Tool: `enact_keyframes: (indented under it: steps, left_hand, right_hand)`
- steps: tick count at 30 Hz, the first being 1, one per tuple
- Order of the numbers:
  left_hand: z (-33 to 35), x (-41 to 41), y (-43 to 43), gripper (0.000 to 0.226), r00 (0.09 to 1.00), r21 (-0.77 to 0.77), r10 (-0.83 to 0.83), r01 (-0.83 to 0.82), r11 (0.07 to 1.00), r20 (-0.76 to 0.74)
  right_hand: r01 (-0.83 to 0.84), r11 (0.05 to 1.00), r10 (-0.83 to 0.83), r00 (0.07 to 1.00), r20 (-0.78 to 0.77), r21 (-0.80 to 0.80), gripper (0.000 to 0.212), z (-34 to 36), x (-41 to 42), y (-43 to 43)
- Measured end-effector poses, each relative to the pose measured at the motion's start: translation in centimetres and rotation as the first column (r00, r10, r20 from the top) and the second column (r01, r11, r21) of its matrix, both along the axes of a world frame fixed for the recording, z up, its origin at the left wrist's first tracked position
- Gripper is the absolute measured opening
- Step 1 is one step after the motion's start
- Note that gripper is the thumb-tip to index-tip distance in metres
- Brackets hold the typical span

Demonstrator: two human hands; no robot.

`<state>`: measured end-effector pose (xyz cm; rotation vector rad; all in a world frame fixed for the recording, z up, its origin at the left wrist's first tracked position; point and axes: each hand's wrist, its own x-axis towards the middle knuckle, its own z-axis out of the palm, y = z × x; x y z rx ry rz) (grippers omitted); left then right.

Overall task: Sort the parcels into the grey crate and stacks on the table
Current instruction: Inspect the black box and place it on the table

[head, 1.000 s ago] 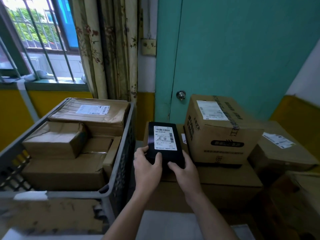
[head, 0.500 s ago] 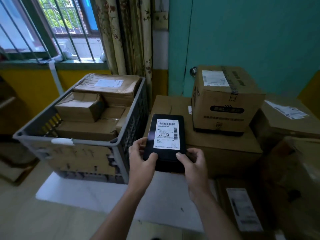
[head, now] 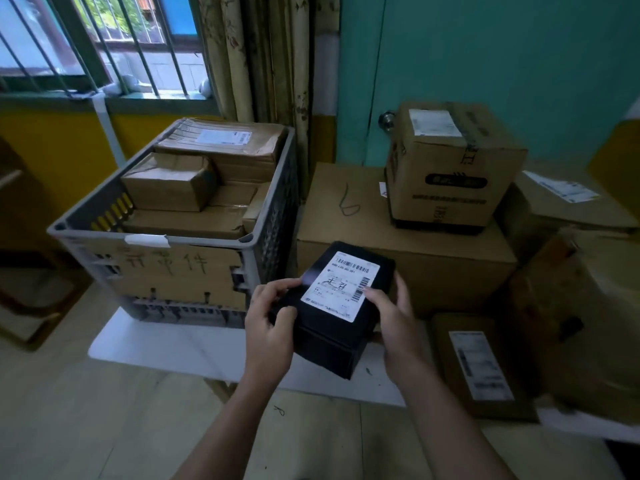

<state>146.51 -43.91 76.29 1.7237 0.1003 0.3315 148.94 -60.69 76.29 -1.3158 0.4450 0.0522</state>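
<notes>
both hands, left hand [head: 272,327] and right hand [head: 393,318], are gripping the black parcel [head: 334,308] by its long sides above the table [head: 180,344] beside the grey crate [head: 162,237]; it is looking light, stiff, perhaps slippery.

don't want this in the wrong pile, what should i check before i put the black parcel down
1. Grip: left hand and right hand both hold the black parcel: ok.
2. Label faces up towards the camera: ok.
3. Destination printed on the label: cannot tell, print too small.
4. Room in the grey crate: cannot tell; brown parcels reach near its rim.
5. Bare spot on the large brown box, left of the smaller box: ok.
</notes>
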Motion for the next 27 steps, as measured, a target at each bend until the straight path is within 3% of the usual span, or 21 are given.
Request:
enact_keyframes:
  steps: [9,17,27]
  left_hand:
    - [-4.5,0.0,1.1,0.017,0.988,0.016,0.01,-0.008,1.0,-0.157]
    - [-7.2,1.2,1.8,0.006,0.963,0.106,-0.041,0.072,0.992,-0.267]
    - [-10.2,0.1,3.4,0.035,0.92,0.08,-0.247,0.283,0.956,-0.304]
  right_hand:
    - [-0.006,1.0,0.001,0.979,-0.206,-0.022,0.037,-3.9,-2.3,3.8]
    - [-0.063,0.997,0.053,0.976,-0.21,-0.04,0.024,-4.6,-2.8,4.5]
    - [0.025,0.999,-0.015,0.981,-0.193,0.048,0.038,-7.5,-4.8,4.9]
